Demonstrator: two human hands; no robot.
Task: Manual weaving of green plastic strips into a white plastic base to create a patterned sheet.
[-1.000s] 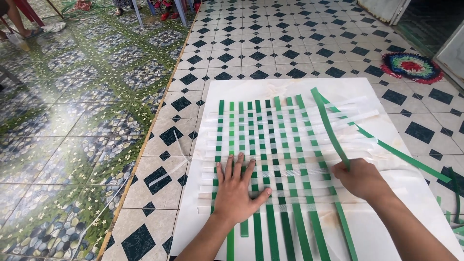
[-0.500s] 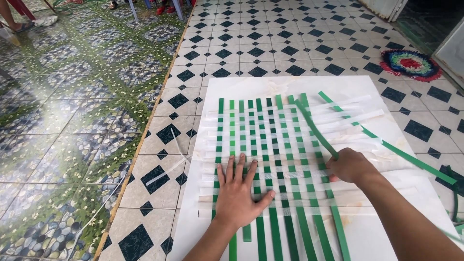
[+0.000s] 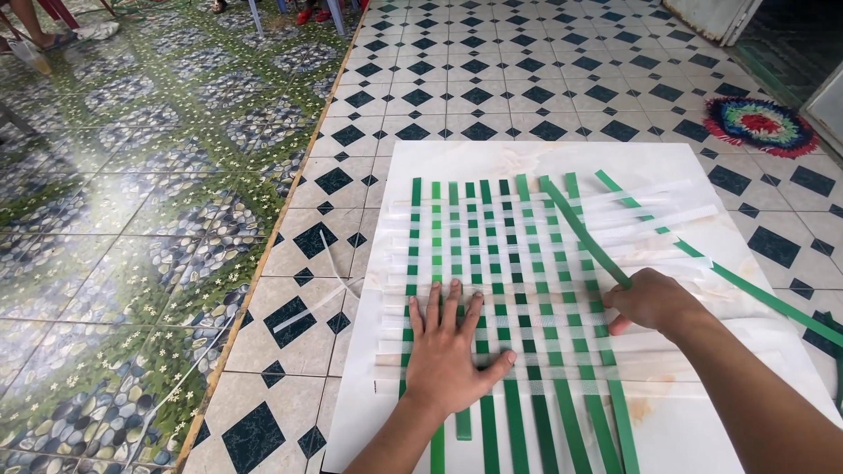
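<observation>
A flat weave of green strips (image 3: 492, 263) crossed by clear whitish strips lies on a white sheet (image 3: 457, 158) spread over the tiled floor. My left hand (image 3: 448, 347) presses flat on the lower left of the weave, fingers spread. My right hand (image 3: 650, 298) is closed on one green strip (image 3: 584, 233) at the weave's right side; the strip slants up and to the left from my fingers across the weave. Another long green strip (image 3: 746, 285) runs diagonally off to the right beyond the hand.
Loose clear strips (image 3: 316, 303) lie on the tiles left of the sheet. A round multicoloured mat (image 3: 760, 123) sits at the far right near a doorway. Chair legs and a person's feet (image 3: 53, 35) show at the top left. Black-and-white tiles surround the sheet.
My right hand has shifted left and up along the weave's right side, bringing the slanted green strip with it. My left hand stays pressed in place.
</observation>
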